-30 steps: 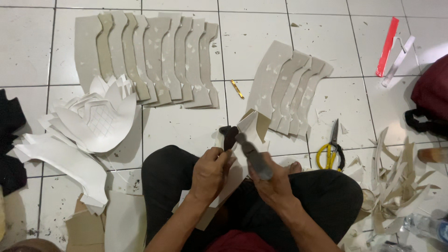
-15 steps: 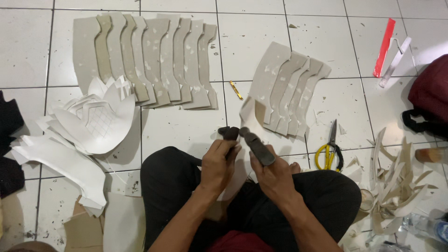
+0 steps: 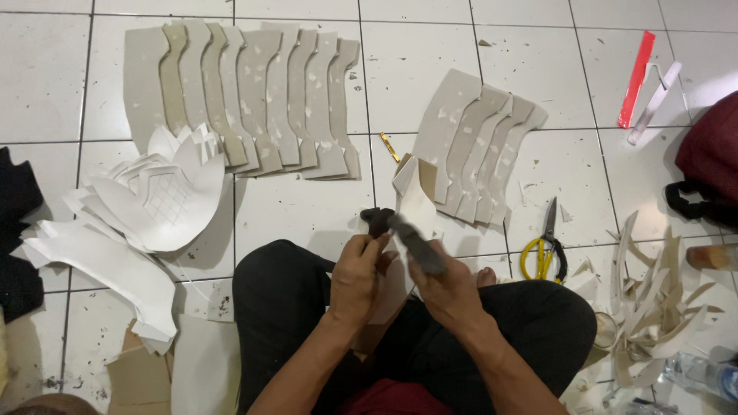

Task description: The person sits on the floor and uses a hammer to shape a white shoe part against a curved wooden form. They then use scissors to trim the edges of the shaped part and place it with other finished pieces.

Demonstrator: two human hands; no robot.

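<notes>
The person sits on a white tiled floor [image 3: 307,207] with the legs in black trousers [image 3: 284,307]. The left hand [image 3: 357,277] is closed around a small dark object [image 3: 377,220] and also presses on a curved piece of pale grey cardboard [image 3: 415,196], which stands up just beyond both hands, near the middle of the scene. The right hand [image 3: 450,288] grips a dark handled tool [image 3: 415,242]; it is blurred, so I cannot tell what kind of tool it is. Its tip points to the left, towards the dark object.

Far left of the hands, a row of overlapping curved grey cardboard shapes [image 3: 254,100] lies flat on the floor. A second, smaller row of the same curved shapes [image 3: 477,146] lies to the far right of the hands, just beside the held piece. At the left there is a pile of white cut paper pieces [image 3: 146,207]. Scissors with yellow handles [image 3: 544,246] lie at the right, near the right knee. Further right is a heap of narrow cardboard offcuts [image 3: 653,300]. A red flat strip [image 3: 636,77] lies far right, with a dark red bag [image 3: 711,165] at the right edge.
</notes>
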